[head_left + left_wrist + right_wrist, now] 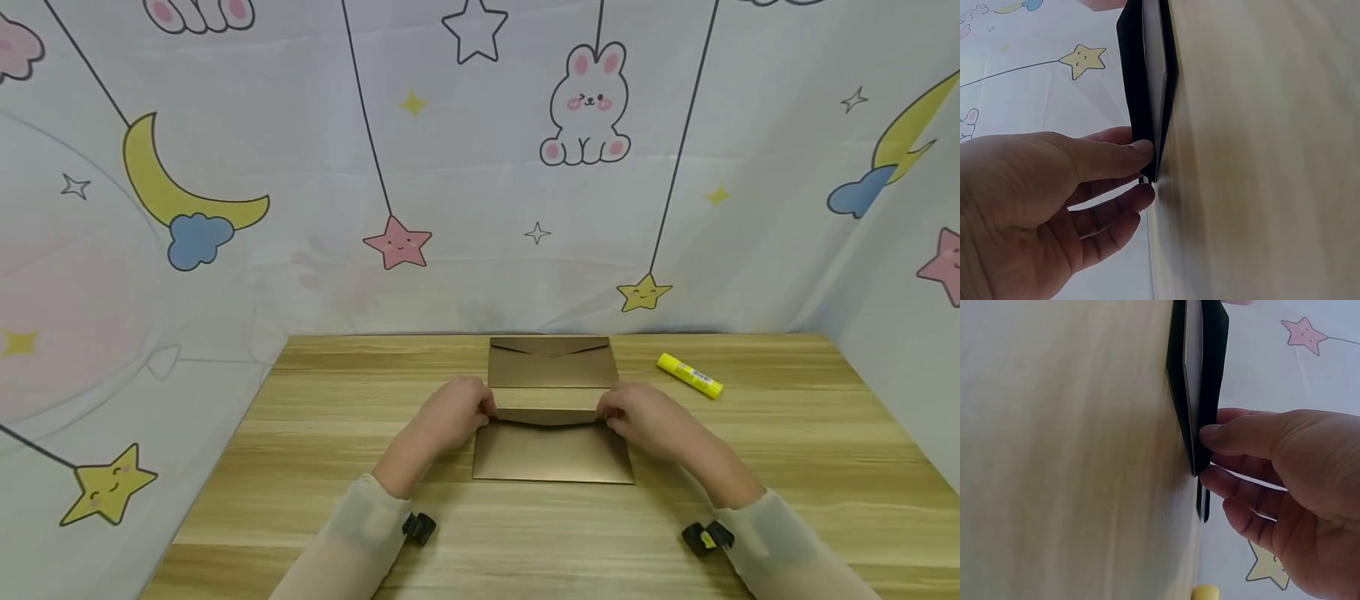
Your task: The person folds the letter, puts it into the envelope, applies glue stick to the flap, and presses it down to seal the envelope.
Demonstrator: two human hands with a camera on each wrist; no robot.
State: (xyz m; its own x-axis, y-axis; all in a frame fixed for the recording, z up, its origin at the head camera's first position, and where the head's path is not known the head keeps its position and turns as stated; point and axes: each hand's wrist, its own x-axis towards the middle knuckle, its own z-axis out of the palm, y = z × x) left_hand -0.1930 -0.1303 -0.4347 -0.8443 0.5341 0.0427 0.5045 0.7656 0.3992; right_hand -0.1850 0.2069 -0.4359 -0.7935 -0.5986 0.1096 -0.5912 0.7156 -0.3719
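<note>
A brown envelope [553, 457] lies on the table in the head view, its flap [547, 416] raised along the far side. My left hand [453, 408] pinches the flap's left end between thumb and fingers. At the other end, my right hand [648, 417] pinches the flap the same way. Both wrist views show the envelope edge-on and dark, the flap [1130, 69] standing up and a pale layer [1193, 362] inside the opening. A second brown envelope [553, 367] lies just beyond, its pointed flap folded down.
A yellow glue stick [690, 376] lies to the right of the far envelope. The wood-grain table [360, 367] ends at a white curtain [480, 192] printed with stars, moons and rabbits. Black wrist straps [418, 527] sit at both sleeves.
</note>
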